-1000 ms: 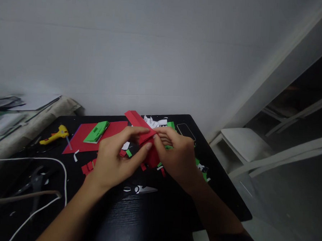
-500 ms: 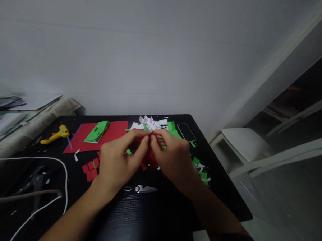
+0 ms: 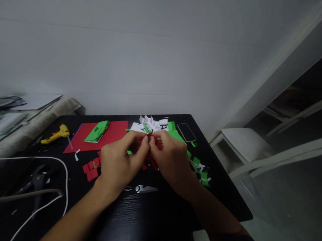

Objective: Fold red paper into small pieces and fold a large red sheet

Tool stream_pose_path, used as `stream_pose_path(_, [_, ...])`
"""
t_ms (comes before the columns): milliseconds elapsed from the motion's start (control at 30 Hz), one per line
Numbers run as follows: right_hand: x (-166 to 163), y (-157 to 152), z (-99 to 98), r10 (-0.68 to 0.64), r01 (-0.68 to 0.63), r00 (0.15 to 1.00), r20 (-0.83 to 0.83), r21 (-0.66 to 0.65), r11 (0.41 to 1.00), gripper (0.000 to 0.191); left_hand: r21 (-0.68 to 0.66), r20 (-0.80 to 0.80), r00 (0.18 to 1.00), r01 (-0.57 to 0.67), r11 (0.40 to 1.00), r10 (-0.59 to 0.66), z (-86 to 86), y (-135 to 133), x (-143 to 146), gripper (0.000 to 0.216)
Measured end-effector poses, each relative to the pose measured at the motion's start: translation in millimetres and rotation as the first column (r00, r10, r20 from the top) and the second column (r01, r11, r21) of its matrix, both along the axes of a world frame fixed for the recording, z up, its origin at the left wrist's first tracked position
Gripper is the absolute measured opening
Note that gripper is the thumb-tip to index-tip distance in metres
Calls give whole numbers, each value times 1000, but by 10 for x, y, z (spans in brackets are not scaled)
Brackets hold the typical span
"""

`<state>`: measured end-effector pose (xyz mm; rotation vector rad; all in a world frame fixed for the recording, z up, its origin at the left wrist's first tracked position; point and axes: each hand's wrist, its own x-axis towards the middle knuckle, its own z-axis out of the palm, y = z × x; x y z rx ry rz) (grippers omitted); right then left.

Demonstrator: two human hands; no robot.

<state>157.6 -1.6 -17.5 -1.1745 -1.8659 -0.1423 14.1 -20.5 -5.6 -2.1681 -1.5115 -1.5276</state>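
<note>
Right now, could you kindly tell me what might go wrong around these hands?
The red paper pinched between the left hand and right hand might crease. The silver-bladed scissors on the black table could nick a lowered hand. The small red paper scraps beside the left hand might get swept aside.

Dim, greyish light, faint sheen on the black tabletop (image 3: 123, 219), blurry left edge.

The held paper (image 3: 159, 145) is red. The big sheet (image 3: 115, 132) is red too, with a purple edge, and the folded paper (image 3: 96, 130) is bright green with a bit of white. The glue gun (image 3: 58, 134) is yellow. The scissors (image 3: 147, 189) look silver. The table (image 3: 129, 212) is black with thin, shiny lines. The cord (image 3: 51, 158) is white. The wall (image 3: 153, 66) is plain grey with faint straight lines.
</note>
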Motion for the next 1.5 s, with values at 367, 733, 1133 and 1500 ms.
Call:
stream_pose_path(367, [33, -7, 57, 50, -49, 998, 39, -27, 998, 18, -1, -10, 1000, 12, 1000, -12, 39, -30, -3, 5])
stream_pose_path(733, [14, -11, 61, 19, -24, 998, -62, -94, 995, 13, -69, 19, 999, 32, 997, -30, 32, -34, -17, 6])
stream_pose_path(1133, [130, 26, 250, 178, -549, 706, -685, -372, 748, 15, -55, 85, 996, 39, 998, -34, 83, -31, -27, 10])
stream_pose_path(1500, [61, 4, 90, 93, -93, 995, -39, -12, 996, 17, -35, 20, 998, 52, 998, -51, 64, -44, -5, 9])
